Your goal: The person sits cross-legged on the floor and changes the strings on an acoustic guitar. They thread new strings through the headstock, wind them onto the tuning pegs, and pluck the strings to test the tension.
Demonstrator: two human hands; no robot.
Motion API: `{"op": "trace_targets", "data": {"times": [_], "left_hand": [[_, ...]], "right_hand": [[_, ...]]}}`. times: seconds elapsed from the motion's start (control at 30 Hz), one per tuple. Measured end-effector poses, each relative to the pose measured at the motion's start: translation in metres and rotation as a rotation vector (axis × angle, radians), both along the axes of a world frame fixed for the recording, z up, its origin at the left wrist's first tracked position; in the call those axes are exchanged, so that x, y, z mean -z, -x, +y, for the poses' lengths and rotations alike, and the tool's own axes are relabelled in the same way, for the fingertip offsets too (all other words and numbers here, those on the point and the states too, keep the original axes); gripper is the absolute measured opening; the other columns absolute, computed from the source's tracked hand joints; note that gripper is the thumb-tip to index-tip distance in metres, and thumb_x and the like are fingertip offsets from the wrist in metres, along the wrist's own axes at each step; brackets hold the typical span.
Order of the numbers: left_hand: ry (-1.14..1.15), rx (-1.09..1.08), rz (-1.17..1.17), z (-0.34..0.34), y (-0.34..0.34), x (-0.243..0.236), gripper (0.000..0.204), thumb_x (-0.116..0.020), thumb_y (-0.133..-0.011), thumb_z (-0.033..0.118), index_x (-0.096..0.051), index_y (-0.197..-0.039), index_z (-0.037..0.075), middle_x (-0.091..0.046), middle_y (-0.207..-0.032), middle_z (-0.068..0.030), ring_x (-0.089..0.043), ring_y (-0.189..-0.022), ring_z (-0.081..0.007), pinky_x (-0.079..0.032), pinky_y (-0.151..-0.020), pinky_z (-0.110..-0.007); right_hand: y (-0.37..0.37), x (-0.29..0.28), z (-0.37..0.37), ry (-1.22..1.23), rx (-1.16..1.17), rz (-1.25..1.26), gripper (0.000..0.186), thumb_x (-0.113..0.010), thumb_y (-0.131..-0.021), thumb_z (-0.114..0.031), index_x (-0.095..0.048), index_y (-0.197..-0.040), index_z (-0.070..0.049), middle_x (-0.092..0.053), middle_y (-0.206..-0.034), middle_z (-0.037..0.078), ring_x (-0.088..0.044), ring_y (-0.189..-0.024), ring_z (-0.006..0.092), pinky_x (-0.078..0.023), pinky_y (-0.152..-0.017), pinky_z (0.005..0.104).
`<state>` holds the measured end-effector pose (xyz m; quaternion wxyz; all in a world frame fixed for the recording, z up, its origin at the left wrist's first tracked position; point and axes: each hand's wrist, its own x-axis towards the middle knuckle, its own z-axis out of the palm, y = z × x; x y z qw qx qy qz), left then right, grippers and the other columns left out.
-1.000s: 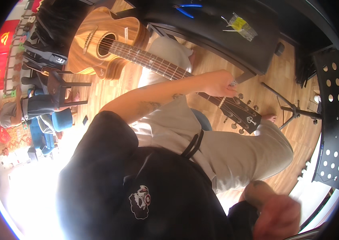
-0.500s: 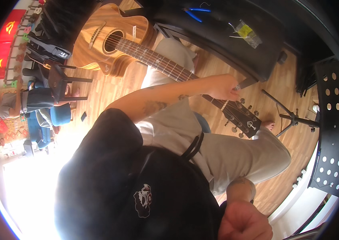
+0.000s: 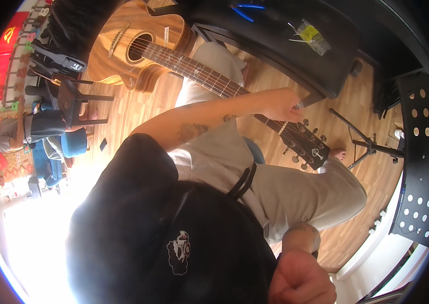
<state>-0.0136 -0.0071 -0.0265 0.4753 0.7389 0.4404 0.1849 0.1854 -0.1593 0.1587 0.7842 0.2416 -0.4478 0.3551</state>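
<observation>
Left hand (image 3: 280,104) holding its spot at the top of the neck of the honey-brown wooden acoustic guitar (image 3: 138,48).

Barely any shift from a second ago: fingers narrow, pinched on something small and pale just above the dark headstock (image 3: 305,144), too tiny to identify. Guitar slanting across the beige-trousered lap, body up and away, head toward the perforated black metal music stand (image 3: 422,152). Right hand (image 3: 300,278) slid inward along the lower rim, balled tight, apparently empty. Likely fine string work in hand, nothing released.
</observation>
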Motion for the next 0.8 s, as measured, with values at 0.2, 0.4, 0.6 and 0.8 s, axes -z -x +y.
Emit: {"op": "trace_targets", "data": {"times": [0.2,0.4,0.6,0.8], "left_hand": [[0.013,0.001,0.024,0.0,-0.001,0.0,0.045,-0.067,-0.091,0.019,-0.031,-0.068,0.005,-0.027,-0.058,-0.0065,-0.026,-0.056,-0.018,-0.03,-0.052,-0.039],[0.041,0.002,0.017,0.001,-0.002,-0.01,0.045,-0.068,-0.091,0.019,-0.031,-0.067,0.005,-0.028,-0.058,-0.0063,-0.028,-0.055,-0.0174,-0.031,-0.052,-0.039],[0.023,-0.026,0.03,-0.007,0.004,-0.001,0.046,-0.068,-0.091,0.022,-0.035,-0.065,0.005,-0.031,-0.055,-0.008,-0.029,-0.054,-0.0203,-0.033,-0.052,-0.04],[-0.003,0.036,0.1,0.008,-0.008,-0.009,0.049,-0.069,-0.093,0.027,-0.038,-0.064,0.004,-0.034,-0.055,-0.0109,-0.031,-0.052,-0.023,-0.034,-0.051,-0.041]], "right_hand": [[0.018,-0.015,0.006,0.021,-0.079,0.024,0.023,-0.062,-0.087,0.008,-0.051,-0.074,-0.007,-0.058,-0.072,0.0,-0.06,-0.059,0.0062,-0.041,-0.041,0.0241],[0.003,-0.012,-0.007,0.026,0.072,-0.011,0.011,-0.064,-0.09,0.0,-0.057,-0.086,-0.007,-0.063,-0.082,0.003,-0.063,-0.072,0.0105,-0.048,-0.052,0.0261],[-0.019,-0.002,-0.012,-0.025,0.706,-0.17,0.004,-0.066,-0.094,-0.009,-0.064,-0.097,-0.007,-0.067,-0.092,0.006,-0.066,-0.086,0.0149,-0.054,-0.063,0.0282],[-0.031,0.001,0.022,0.576,0.115,-0.536,0.025,-0.064,-0.099,-0.034,-0.063,-0.109,-0.011,-0.062,-0.074,0.004,-0.058,-0.067,0.0169,-0.045,-0.051,0.0305]]}}
